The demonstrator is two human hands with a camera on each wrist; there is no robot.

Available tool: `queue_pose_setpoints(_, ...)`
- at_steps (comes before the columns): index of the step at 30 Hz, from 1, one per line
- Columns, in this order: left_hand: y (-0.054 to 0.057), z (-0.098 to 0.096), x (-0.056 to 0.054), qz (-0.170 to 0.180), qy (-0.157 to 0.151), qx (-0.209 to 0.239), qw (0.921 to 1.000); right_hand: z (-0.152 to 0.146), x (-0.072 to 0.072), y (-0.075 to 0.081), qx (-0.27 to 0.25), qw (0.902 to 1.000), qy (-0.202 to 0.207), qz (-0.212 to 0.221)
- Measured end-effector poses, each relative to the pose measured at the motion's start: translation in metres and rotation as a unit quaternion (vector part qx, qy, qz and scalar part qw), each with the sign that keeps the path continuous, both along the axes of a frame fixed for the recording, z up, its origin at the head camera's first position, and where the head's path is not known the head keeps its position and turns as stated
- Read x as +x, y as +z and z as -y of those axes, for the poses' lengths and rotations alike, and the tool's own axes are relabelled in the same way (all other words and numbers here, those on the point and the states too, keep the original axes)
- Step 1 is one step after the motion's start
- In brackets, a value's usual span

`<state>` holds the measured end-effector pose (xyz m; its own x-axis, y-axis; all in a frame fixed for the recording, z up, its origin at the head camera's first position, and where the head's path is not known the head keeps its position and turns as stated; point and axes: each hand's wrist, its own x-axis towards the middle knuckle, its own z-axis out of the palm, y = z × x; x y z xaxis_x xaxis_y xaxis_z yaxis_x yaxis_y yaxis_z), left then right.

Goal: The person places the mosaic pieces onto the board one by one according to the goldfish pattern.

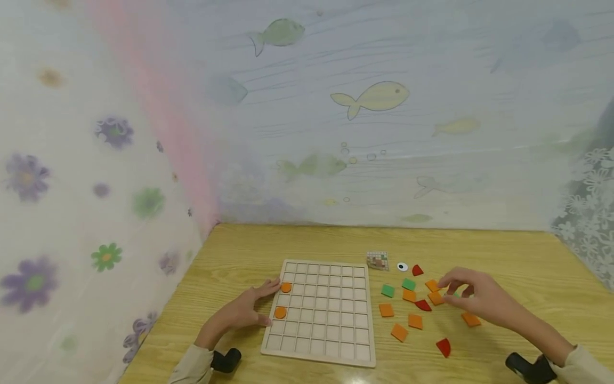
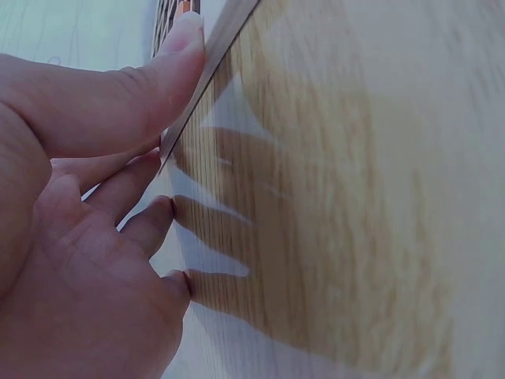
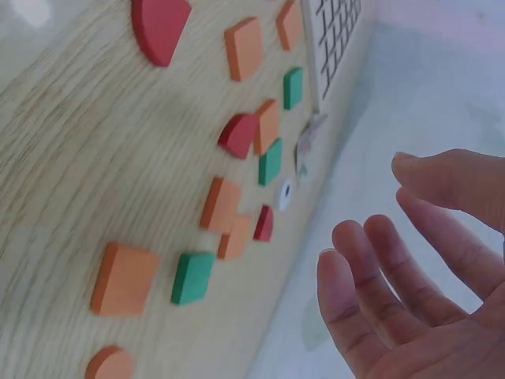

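A wooden grid board [image 1: 318, 314] lies on the table with two orange discs [image 1: 280, 312] in its left column. My left hand [image 1: 242, 308] rests at the board's left edge, fingers extended. In the left wrist view, the thumb [image 2: 177, 67] lies against that edge and the other fingertips touch the tabletop. To the right, my right hand [image 1: 486, 298] hovers over scattered pieces, its fingers bent loosely with nothing between them. Nearest to it are orange squares [image 1: 436, 298] and a green square [image 3: 192, 278], which the hand partly hides in the head view.
Around the right hand lie red quarter-circles [image 1: 443, 348], more orange squares [image 1: 399, 333], green squares [image 1: 388, 290] and an eye disc [image 1: 402, 266]. A small picture card [image 1: 378, 261] sits by the board's top right corner. Fabric walls [image 1: 307, 133] border the table.
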<state>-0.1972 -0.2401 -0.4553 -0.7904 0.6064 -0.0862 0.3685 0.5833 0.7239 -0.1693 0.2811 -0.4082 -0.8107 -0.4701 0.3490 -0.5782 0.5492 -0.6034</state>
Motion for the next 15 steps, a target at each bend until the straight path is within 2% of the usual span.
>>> queue_pose_setpoints(6,0.0,0.001,0.0,-0.004,0.003,-0.008,1.0,-0.019,0.004,-0.003,0.002,1.0,-0.008,-0.002)
queue_pose_setpoints(15,0.001,0.0,0.001,-0.003,0.005,-0.005,1.0,-0.045,0.013,-0.016,0.013,0.9989,-0.016,0.042)
